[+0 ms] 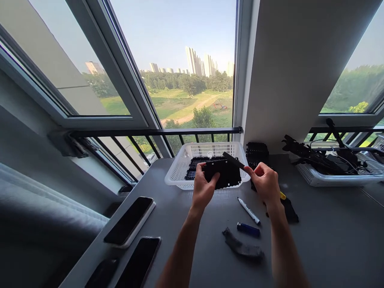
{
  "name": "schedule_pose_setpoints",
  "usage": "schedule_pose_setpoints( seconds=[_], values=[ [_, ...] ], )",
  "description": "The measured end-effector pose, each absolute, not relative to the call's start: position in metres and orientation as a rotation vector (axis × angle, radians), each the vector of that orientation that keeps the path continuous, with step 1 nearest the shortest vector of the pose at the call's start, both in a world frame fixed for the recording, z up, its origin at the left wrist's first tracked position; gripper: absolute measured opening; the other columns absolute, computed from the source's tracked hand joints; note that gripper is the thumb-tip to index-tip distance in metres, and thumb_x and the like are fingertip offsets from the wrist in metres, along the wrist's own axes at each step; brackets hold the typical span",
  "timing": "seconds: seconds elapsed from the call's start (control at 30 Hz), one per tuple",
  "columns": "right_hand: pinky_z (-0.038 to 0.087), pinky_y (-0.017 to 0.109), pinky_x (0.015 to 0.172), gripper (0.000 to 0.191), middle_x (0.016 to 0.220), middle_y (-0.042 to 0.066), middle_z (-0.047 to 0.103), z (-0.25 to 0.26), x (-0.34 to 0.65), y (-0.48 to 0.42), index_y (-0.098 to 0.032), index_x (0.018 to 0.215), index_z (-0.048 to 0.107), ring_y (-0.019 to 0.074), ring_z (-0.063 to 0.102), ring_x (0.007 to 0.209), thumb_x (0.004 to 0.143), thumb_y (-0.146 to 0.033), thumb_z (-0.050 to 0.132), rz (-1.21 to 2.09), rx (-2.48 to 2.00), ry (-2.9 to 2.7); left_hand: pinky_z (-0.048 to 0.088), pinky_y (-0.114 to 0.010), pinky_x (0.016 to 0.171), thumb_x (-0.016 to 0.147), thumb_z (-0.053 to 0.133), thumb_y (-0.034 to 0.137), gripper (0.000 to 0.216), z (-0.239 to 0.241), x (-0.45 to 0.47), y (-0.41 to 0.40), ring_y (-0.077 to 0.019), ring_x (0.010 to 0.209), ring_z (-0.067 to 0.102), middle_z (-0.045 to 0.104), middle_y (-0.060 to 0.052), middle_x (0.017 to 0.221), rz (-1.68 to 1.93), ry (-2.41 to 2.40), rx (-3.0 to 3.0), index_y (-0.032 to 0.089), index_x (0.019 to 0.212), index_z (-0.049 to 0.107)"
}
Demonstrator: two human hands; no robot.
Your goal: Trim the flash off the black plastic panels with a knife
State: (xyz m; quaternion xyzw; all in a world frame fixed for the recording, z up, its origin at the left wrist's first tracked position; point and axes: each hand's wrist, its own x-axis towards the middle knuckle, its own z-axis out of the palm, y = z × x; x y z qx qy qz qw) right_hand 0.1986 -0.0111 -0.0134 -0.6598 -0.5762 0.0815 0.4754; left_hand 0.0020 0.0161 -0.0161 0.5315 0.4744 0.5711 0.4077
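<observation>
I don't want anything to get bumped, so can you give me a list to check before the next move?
1. Left hand gripping the black panel: ok.
2. Right hand gripping the dark strip: ok.
3. Strip touching the panel: cannot tell; they overlap in this view.
4. White basket fully visible: not ok; the panel and left hand hide part.
5. White marker apart from both hands: ok, it's lying on the table.
</observation>
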Motion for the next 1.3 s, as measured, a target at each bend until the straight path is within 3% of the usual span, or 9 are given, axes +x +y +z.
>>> schedule_pose_setpoints(
  seconds=[0.77, 1.3],
  values=[
    [0.03, 0.025, 0.052, 0.053, 0.052, -0.005, 0.047, -0.008, 0.194, -0.017, -0.021, 0.058, 0.044, 0.0108, 0.039, 0.05, 0.075, -0.067, 0.062, 0.28, -1.519, -1.469, 0.054, -0.03, 0.071, 0.07, 0.071, 0.026, 0.047, -0.009, 0.009, 0.008, -0.0196, 0.08, 0.066, 0.066, -0.001, 0.083, 1.405, 1.075, 1.327, 0.021, 0.109, 0.045],
    [0.029, 0.026, 0.054, 0.052, 0.051, -0.005, 0.046, -0.001, 0.194, -0.024, -0.022, 0.059, 0.04, 0.0108, 0.038, 0.048, 0.079, -0.067, 0.058, 0.077, -1.566, -1.427, 0.053, -0.03, 0.074, 0.069, 0.07, 0.023, 0.047, -0.005, 0.012, 0.004, -0.0183, 0.08, 0.066, 0.066, 0.0, 0.082, 1.433, 1.076, 1.32, 0.021, 0.108, 0.046]
  ],
)
